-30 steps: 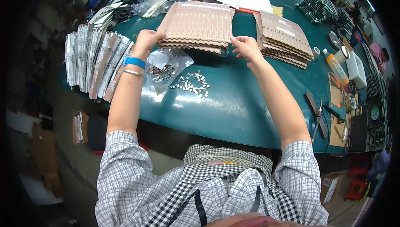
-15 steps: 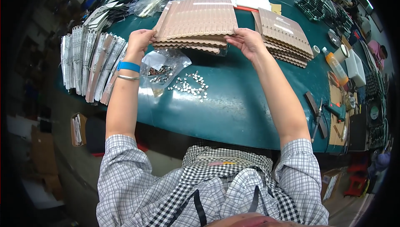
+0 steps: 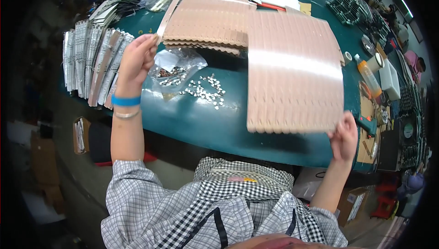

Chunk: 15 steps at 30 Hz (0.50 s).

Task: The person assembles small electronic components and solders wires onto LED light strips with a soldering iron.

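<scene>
My left hand point(image 3: 141, 56), with a blue wristband below it, pinches the near end of a narrow pinkish-tan strip point(image 3: 172, 7) that slants up and away. My right hand point(image 3: 344, 134) grips the near right corner of a large scored panel point(image 3: 295, 77) of the same colour, made of joined parallel strips with a wavy near edge. The panel is lifted and tilted toward me, with a bright glare band across it. Left of it lies a stack of similar panels point(image 3: 206, 20). The right-hand stack is mostly hidden behind the lifted panel.
Small silvery pieces point(image 3: 208, 91) lie scattered by a clear plastic bag point(image 3: 176, 68) of similar bits. Bundled white strips point(image 3: 93, 66) fill the left table edge. An orange bottle point(image 3: 369, 79), a white jug point(image 3: 388, 77) and a green glue gun point(image 3: 367, 124) are at the right.
Both hands held one panel over the left stack. My right hand has swung a panel right and toward me; my left, now with a separate strip, has moved slightly left and nearer.
</scene>
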Each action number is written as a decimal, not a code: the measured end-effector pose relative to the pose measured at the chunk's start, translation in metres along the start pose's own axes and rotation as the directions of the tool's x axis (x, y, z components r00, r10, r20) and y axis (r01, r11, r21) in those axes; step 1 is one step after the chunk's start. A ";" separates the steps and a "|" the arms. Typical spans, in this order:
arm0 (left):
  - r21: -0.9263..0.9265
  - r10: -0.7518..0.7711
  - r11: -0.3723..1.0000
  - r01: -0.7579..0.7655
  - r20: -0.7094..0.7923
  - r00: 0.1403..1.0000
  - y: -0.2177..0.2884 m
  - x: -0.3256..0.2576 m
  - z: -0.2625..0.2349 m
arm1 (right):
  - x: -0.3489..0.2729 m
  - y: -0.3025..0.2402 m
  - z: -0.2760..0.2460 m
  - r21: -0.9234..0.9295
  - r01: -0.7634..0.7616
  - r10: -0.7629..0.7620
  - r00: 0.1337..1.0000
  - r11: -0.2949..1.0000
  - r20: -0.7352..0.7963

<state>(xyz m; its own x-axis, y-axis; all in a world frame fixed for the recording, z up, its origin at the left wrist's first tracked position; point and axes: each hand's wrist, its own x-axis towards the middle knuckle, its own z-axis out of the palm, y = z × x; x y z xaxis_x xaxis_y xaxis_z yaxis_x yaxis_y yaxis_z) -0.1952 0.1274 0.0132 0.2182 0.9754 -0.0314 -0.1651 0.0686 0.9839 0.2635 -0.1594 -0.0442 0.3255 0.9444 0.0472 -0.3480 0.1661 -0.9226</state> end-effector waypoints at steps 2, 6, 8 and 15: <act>0.031 -0.022 0.999 0.021 0.039 0.999 0.002 -0.045 0.021 | -0.050 -0.007 -0.023 -0.043 -0.028 0.025 0.998 0.999 -0.059; 0.074 -0.155 0.987 0.141 0.244 0.957 -0.025 -0.116 0.055 | -0.118 -0.002 -0.047 -0.039 -0.093 0.087 0.987 0.995 -0.135; 0.117 -0.315 0.949 0.294 0.290 0.904 -0.051 -0.139 0.075 | -0.137 0.005 -0.046 0.008 -0.112 0.111 0.971 0.994 -0.211; 0.219 -0.561 0.826 0.519 0.404 0.722 -0.116 -0.160 0.121 | -0.142 0.033 -0.054 0.120 -0.145 0.174 0.944 0.982 -0.281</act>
<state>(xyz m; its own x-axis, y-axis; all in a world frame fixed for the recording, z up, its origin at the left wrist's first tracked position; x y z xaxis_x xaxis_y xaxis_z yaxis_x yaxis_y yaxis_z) -0.0945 -0.0617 -0.0742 0.6388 0.5814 -0.5039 0.1877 0.5174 0.8349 0.2533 -0.3034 -0.1023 0.4935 0.8407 -0.2230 -0.4948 0.0605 -0.8669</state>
